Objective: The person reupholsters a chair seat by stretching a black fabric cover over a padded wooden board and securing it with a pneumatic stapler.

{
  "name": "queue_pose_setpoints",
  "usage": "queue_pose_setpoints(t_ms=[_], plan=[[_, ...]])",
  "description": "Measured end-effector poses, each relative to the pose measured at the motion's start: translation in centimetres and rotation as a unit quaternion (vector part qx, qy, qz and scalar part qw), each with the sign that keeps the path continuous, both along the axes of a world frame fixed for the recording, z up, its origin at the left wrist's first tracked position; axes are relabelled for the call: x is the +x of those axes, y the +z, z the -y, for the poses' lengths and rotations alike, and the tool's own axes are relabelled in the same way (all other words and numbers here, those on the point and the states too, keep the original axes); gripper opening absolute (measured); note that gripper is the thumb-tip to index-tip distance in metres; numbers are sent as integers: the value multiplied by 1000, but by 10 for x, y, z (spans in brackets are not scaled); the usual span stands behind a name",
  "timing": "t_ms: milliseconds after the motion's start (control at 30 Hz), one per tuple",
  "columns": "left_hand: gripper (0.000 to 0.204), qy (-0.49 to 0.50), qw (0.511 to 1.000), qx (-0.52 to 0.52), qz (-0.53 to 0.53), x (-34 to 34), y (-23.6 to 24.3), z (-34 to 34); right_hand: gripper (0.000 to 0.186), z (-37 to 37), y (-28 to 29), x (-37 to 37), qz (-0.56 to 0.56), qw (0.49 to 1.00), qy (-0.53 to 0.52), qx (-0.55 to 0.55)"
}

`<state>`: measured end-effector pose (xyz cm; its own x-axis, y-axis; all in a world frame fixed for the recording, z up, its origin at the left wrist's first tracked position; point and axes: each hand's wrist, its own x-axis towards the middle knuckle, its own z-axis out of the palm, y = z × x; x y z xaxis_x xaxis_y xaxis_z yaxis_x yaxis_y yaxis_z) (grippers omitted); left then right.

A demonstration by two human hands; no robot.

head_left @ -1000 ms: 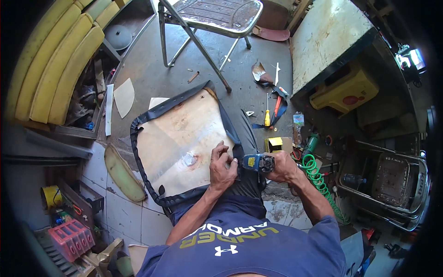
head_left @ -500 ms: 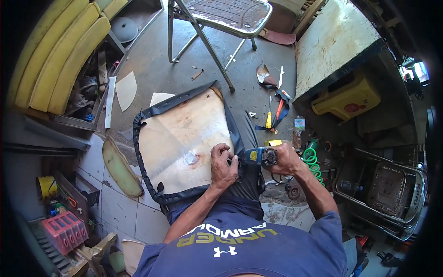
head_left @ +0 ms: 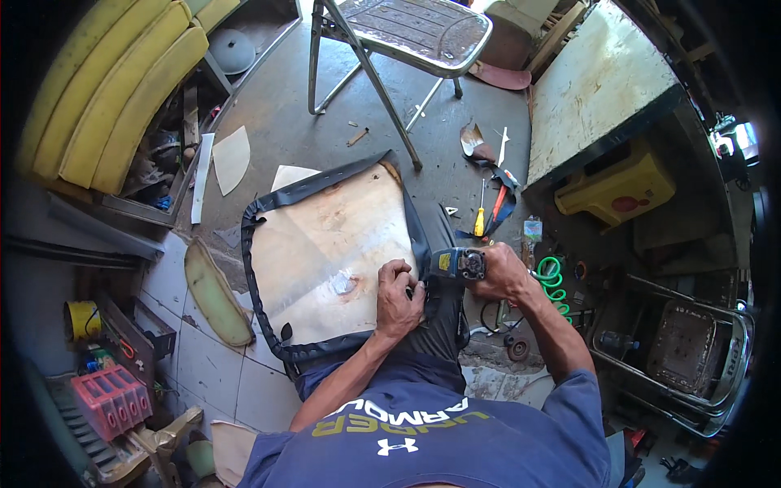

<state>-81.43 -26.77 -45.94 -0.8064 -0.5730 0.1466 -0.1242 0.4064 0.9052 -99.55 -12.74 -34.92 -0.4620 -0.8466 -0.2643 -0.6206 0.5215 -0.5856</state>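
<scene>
A chair seat panel (head_left: 317,244) lies across my lap, its pale board facing up. Around its rim is folded a black cover (head_left: 264,325) of leather-like material. At the panel's right edge, my left hand (head_left: 399,301) has its fingers curled and pinched on the cover's fold. My right hand (head_left: 502,274) grips a blue staple gun (head_left: 457,263), whose nose points left at that same edge, just beyond my left fingertips. Whether the nose touches the cover I cannot tell. A green coiled hose (head_left: 551,281) hangs below my right wrist.
A folding chair (head_left: 415,32) stands ahead. Right of the panel lie a yellow-handled screwdriver (head_left: 479,221) and a red-handled tool (head_left: 497,199). Yellow foam pads (head_left: 122,106) are stacked at left, above a curved greenish pad (head_left: 213,293). Folded metal chair frames (head_left: 683,350) rest at right.
The whole view has shifted slightly. The staple gun has moved a little farther away along the panel's right edge. My left hand keeps nearly the same spot on the cover.
</scene>
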Motion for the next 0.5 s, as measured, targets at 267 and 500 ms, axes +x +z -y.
queue_pose_setpoints(t_ms=[267, 500], plan=[[14, -4, 1000, 3, -8, 1, -1, -3, 19, 9, -15, -6, -12, 998, -21, -52], [24, -68, 998, -3, -5, 18, 26, 12, 22, -10, -28, -4, -13, 989, -91, -113]])
